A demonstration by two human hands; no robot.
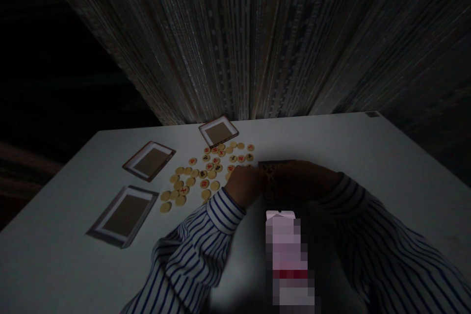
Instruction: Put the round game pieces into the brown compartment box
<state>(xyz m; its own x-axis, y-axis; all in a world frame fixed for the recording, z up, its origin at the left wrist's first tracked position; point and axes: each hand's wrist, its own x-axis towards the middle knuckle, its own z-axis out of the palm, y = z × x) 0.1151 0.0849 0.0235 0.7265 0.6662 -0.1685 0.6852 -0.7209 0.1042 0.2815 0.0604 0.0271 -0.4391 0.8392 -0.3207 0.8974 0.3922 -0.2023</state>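
My left hand (246,184) is closed, its fingers curled against the left edge of a dark, flat box-like thing with a patterned face (270,191). From the other side my right hand (309,179) grips the same thing, its fingers wrapped over it and mostly in shadow. Round wooden xiangqi pieces (204,184) lie scattered to the left of my hands, some with red or black characters showing and others blank side up. A lit phone (287,240), its screen blurred out, is just below my hands.
Three flat frame-like trays or lids with brown middles lie on the left: one at the back (218,132), one midway (149,161) and one nearer (123,216). They rest on the white table (66,255). A striped curtain (235,44) hangs behind its far edge. The room is dim.
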